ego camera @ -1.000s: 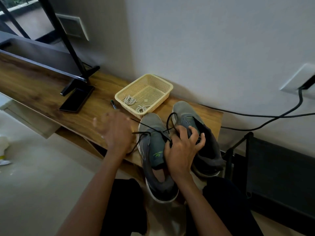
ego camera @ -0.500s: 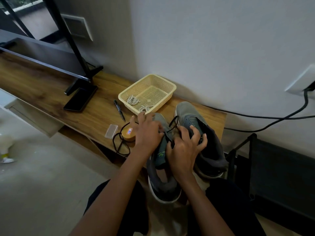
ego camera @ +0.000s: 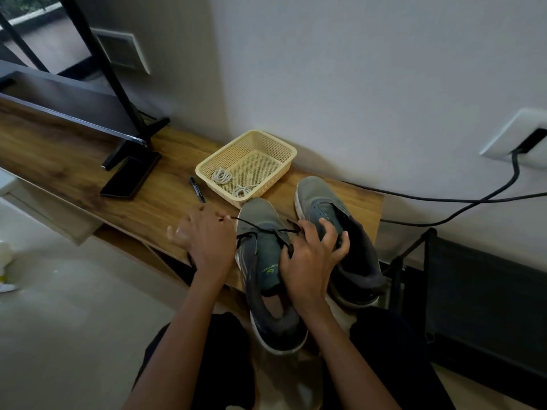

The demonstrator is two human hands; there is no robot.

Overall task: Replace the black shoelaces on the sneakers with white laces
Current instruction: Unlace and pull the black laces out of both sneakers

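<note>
Left hand (ego camera: 207,236) drew black lace (ego camera: 262,229) leftward

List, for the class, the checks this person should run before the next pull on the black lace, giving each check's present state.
1. Left hand pinches the black lace: ok.
2. Right hand grips the laced sneaker to steady it: ok.
3. Black lace clear of every eyelet: not ok, it crosses the upper.
4. White laces ready in the basket: ok, two coils.
5. Second sneaker fully unlaced: cannot tell, the right hand covers part of it.
</note>
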